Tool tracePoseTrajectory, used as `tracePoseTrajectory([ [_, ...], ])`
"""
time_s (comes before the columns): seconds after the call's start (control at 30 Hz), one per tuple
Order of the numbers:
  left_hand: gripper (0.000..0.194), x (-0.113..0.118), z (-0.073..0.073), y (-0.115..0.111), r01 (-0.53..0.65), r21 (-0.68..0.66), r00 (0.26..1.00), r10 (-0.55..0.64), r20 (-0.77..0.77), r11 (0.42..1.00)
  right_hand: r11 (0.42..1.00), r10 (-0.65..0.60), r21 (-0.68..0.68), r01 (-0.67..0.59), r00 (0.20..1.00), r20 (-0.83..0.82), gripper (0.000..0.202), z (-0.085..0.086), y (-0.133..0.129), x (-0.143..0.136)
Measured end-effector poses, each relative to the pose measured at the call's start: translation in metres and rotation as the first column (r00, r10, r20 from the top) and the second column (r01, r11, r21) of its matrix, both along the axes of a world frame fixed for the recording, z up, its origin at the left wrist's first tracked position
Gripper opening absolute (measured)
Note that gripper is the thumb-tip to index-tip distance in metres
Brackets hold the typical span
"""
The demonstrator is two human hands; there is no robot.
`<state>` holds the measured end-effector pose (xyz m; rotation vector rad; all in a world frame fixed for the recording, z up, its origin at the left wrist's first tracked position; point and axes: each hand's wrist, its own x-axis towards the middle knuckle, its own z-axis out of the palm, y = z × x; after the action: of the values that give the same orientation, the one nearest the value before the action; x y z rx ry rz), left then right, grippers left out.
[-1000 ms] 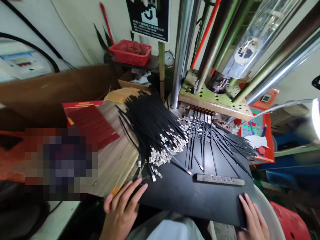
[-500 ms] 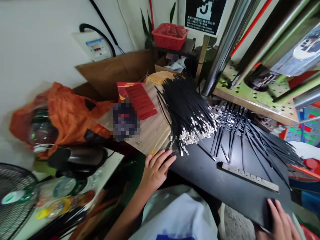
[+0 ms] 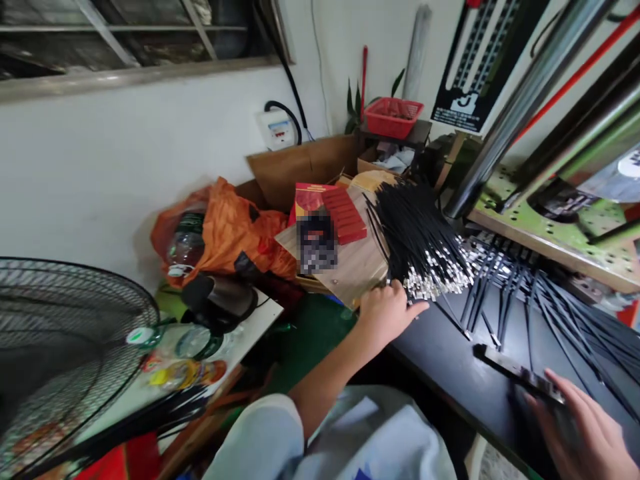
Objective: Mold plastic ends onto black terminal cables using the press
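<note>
My left hand is at the desk's left edge, by the wooden board and the metal ends of a pile of black cable-like strips. Its fingers curl down and the thumb stretches to the right; what they hold, if anything, is hidden. My right hand has thumb and fingers around the near right end of a slotted metal bar on the dark desk. More black strips fan out behind the bar, some ends lying loose near it.
A press with thick columns and a perforated plate rises at the right. Red boxes and a blurred-out item lie on the board. Leftward are an orange bag, a black kettle-like object, bottles and a fan. A red basket stands behind.
My view has swung left and up. The fingers of my left hand, spread before, are now curled. My right hand has gone from the desk's front edge to the metal bar's end.
</note>
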<state>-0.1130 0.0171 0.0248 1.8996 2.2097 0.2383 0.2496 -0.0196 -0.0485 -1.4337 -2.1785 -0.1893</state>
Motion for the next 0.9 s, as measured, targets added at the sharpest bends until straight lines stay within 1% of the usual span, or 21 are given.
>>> tracePoseTrajectory([
  [0.03, 0.058, 0.006, -0.005, 0.009, -0.003, 0.004, 1.000, 0.003, -0.023, 1.000, 1.000, 0.013, 0.024, -0.014, 0.999, 0.033, 0.055, 0.002, 0.009, -0.009],
  [0.1, 0.045, 0.011, -0.014, 0.018, 0.032, 0.013, 0.999, -0.032, -0.020, 0.999, 0.997, 0.041, 0.063, -0.045, 0.998, 0.056, 0.047, 0.004, 0.019, -0.022],
  [0.2, 0.028, 0.004, -0.019, 0.012, 0.132, 0.024, 0.991, -0.132, 0.004, 0.991, 0.990, 0.112, 0.078, -0.116, 0.992, 0.052, 0.038, 0.000, 0.017, -0.036],
  [0.23, 0.026, -0.002, -0.017, 0.007, 0.171, 0.025, 0.985, -0.171, 0.013, 0.985, 0.989, 0.124, 0.075, -0.127, 0.991, 0.041, 0.036, -0.001, 0.014, -0.042],
  [0.3, 0.024, -0.012, -0.011, -0.007, 0.236, 0.024, 0.971, -0.236, 0.029, 0.972, 0.994, 0.095, 0.055, -0.095, 0.995, 0.001, 0.037, -0.001, 0.007, -0.059],
  [0.33, 0.024, -0.015, -0.007, -0.014, 0.263, 0.024, 0.963, -0.264, 0.050, 0.965, 0.997, 0.077, 0.021, -0.076, 0.997, -0.033, 0.038, 0.001, 0.004, -0.069],
  [0.37, 0.024, -0.017, -0.002, -0.022, 0.291, 0.026, 0.951, -0.292, 0.100, 0.957, 0.996, 0.081, -0.027, -0.084, 0.993, -0.081, 0.038, 0.004, 0.001, -0.079],
  [0.43, 0.024, -0.013, 0.005, -0.038, 0.357, 0.045, 0.895, -0.356, 0.268, 0.933, 0.973, 0.130, -0.156, -0.169, 0.964, -0.232, 0.033, 0.012, -0.004, -0.099],
  [0.47, 0.023, -0.007, 0.007, -0.047, 0.395, 0.066, 0.852, -0.393, 0.345, 0.916, 0.944, 0.162, -0.220, -0.245, 0.927, -0.338, 0.030, 0.016, -0.005, -0.107],
  [0.5, 0.022, 0.000, 0.007, -0.054, 0.435, 0.094, 0.812, -0.435, 0.389, 0.896, 0.899, 0.182, -0.281, -0.335, 0.871, -0.456, 0.029, 0.019, -0.007, -0.114],
  [0.53, 0.021, 0.008, 0.006, -0.061, 0.474, 0.126, 0.783, -0.483, 0.392, 0.871, 0.842, 0.174, -0.333, -0.424, 0.798, -0.576, 0.030, 0.021, -0.009, -0.121],
  [0.6, 0.022, 0.025, 0.000, -0.071, 0.537, 0.194, 0.761, -0.571, 0.309, 0.821, 0.721, 0.069, -0.385, -0.576, 0.613, -0.787, 0.032, 0.022, -0.012, -0.132],
  [0.63, 0.023, 0.031, -0.003, -0.074, 0.555, 0.233, 0.750, -0.601, 0.275, 0.799, 0.674, -0.004, -0.377, -0.635, 0.507, -0.862, 0.030, 0.022, -0.014, -0.136],
  [0.67, 0.023, 0.035, -0.007, -0.076, 0.558, 0.273, 0.739, -0.619, 0.266, 0.784, 0.649, -0.083, -0.359, -0.671, 0.406, -0.910, 0.027, 0.021, -0.016, -0.140],
  [0.7, 0.024, 0.037, -0.010, -0.077, 0.548, 0.311, 0.727, -0.626, 0.283, 0.777, 0.648, -0.156, -0.338, -0.682, 0.316, -0.936, 0.023, 0.020, -0.017, -0.144],
  [0.73, 0.024, 0.036, -0.012, -0.077, 0.526, 0.345, 0.711, -0.624, 0.324, 0.777, 0.677, -0.213, -0.313, -0.666, 0.229, -0.950, 0.019, 0.021, -0.019, -0.146],
  [0.77, 0.025, 0.034, -0.012, -0.076, 0.500, 0.370, 0.685, -0.619, 0.385, 0.783, 0.720, -0.253, -0.287, -0.631, 0.147, -0.956, 0.015, 0.022, -0.020, -0.148],
  [0.8, 0.026, 0.031, -0.012, -0.075, 0.472, 0.380, 0.645, -0.606, 0.467, 0.795, 0.758, -0.286, -0.270, -0.594, 0.070, -0.956, 0.012, 0.024, -0.021, -0.148],
  [0.83, 0.028, 0.028, -0.011, -0.073, 0.445, 0.366, 0.588, -0.575, 0.569, 0.817, 0.778, -0.326, -0.266, -0.570, -0.004, -0.945, 0.012, 0.027, -0.022, -0.147],
  [0.87, 0.029, 0.025, -0.009, -0.071, 0.414, 0.326, 0.509, -0.513, 0.691, 0.850, 0.783, -0.372, -0.268, -0.561, -0.076, -0.925, 0.016, 0.031, -0.023, -0.144],
  [0.9, 0.030, 0.022, -0.007, -0.070, 0.387, 0.259, 0.394, -0.413, 0.821, 0.885, 0.773, -0.427, -0.280, -0.569, -0.141, -0.893, 0.020, 0.034, -0.025, -0.140],
])
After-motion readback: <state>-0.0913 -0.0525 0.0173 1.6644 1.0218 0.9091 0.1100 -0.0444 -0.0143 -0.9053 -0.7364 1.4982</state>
